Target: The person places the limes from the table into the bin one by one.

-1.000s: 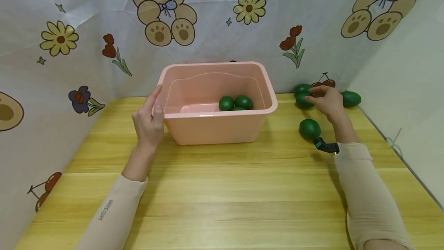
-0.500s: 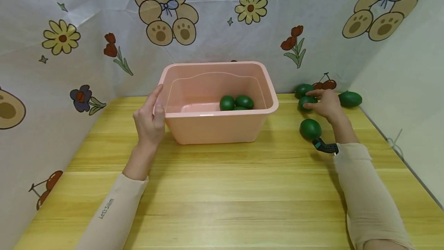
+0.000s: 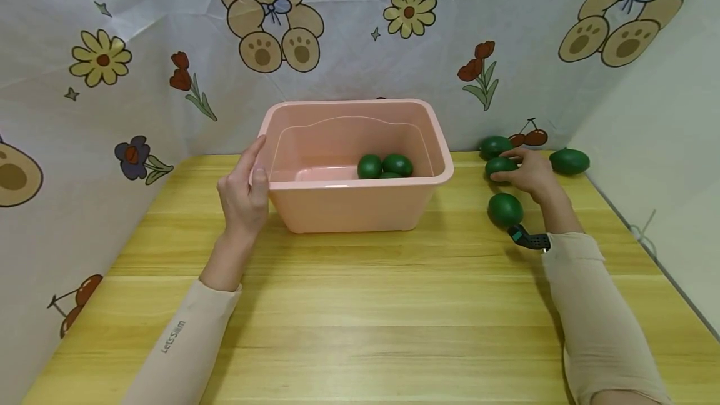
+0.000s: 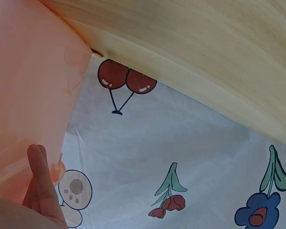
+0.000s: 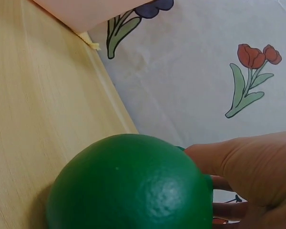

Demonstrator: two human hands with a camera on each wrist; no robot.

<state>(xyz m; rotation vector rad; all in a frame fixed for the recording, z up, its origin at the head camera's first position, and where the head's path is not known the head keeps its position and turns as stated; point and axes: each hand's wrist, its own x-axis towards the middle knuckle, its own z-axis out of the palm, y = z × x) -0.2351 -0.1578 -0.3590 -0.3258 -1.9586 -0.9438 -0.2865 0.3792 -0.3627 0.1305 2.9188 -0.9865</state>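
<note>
A pink plastic bin stands on the table, several glossy green limes lying in its right half. My left hand holds the bin's left rim, thumb at the front corner; in the left wrist view its fingers lie along the outer wall. To the bin's right, my right hand grips a lime between thumb and fingers, low over the table. Another lime sits just behind it. In the right wrist view a nearer lime hides most of the gripped one.
One loose lime lies in front of my right hand, close to the black wrist strap. Beyond the hand, another lime rests by the right wall. A printed cloth hangs behind the wooden table.
My right hand has lowered slightly, and its thumb and fingers have closed round the middle lime. My left hand stays on the bin. The head view has shifted a little.
</note>
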